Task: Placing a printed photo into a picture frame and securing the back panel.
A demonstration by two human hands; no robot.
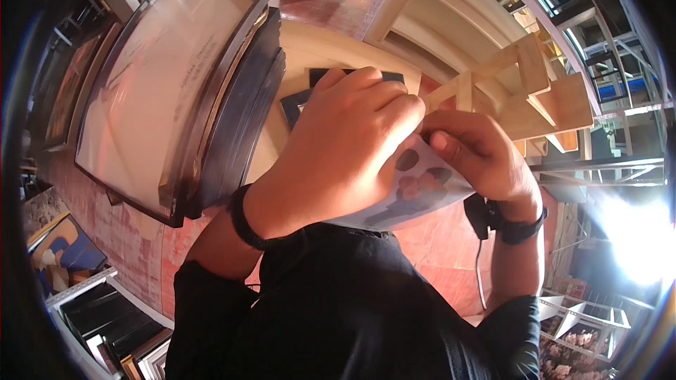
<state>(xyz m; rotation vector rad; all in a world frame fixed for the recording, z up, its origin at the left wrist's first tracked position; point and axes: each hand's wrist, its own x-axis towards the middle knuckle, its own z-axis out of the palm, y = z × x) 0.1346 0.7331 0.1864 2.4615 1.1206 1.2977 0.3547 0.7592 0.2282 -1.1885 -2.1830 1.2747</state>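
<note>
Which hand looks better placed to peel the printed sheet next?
Probably the right hand: its thumb and fingertips pinch the printed sheet's upper edge, while the left hand covers and steadies it.

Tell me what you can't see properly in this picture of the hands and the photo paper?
- Head view: most of the printed sheet is hidden by the left hand and right hand, so its picture is unclear.
- The dark flat pieces on the table are mostly behind the left hand.
- The right side is washed out by bright glare.
- The big frame's glass reflects light, hiding what lies under it.
</note>
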